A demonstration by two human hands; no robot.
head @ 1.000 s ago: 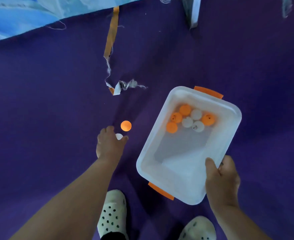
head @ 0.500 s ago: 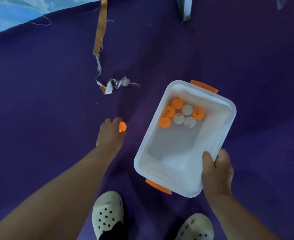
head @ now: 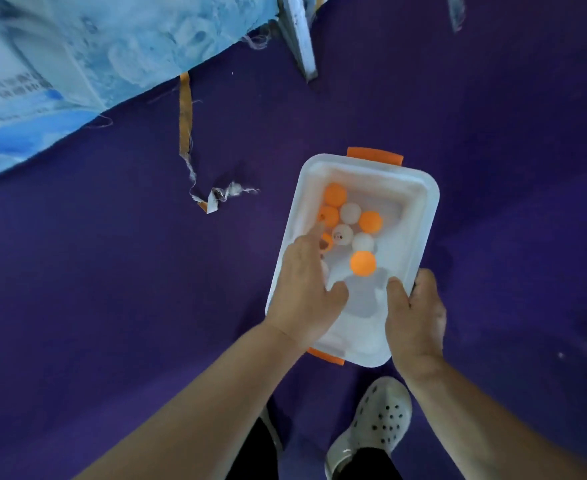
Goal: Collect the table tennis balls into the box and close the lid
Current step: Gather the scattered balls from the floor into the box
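White box [head: 415, 209] centre frame over purple floor [head: 112, 289], right hand [head: 415, 313] gripping its lower right rim, thumb inside, left hand [head: 302, 289] over its left edge, fingers loosely spread, nothing plainly held, orange and white balls [head: 350, 213] clustered at its upper end, one orange ball [head: 363, 263] nearer the hands.

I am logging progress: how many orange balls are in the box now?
5 in the box: far ball, left ball beside it, right ball, half-hidden ball behind the left hand's finger, near ball in mid-box. The hand may hide others.
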